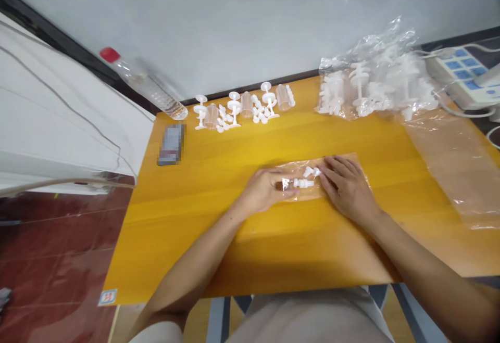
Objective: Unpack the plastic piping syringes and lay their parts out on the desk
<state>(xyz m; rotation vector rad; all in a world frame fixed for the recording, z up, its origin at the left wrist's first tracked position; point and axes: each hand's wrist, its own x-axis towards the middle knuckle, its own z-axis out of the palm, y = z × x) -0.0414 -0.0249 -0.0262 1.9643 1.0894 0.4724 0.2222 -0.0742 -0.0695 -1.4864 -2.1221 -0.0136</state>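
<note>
A small clear plastic bag (308, 193) lies flat near the middle of the yellow table, with small white plastic nozzle-like pieces (303, 182) in or on it. My left hand (263, 189) grips the bag's left end, its thumb and fingers curled round it beside a clear part that I cannot make out well. From the right, my right hand (347, 184) rests over the other end. Its bent fingers press on the bag, and the fingertips touch a white piece (315, 172). Part of the bag is hidden under that hand.
Sets of white plungers (234, 108), clear cylinders (246, 104) and small white pieces (260, 115) line the back edge. A red-capped bottle (156, 93) and a phone (171, 145) are at left. A large bag of parts (371, 88) and a power strip (463, 75) are at right.
</note>
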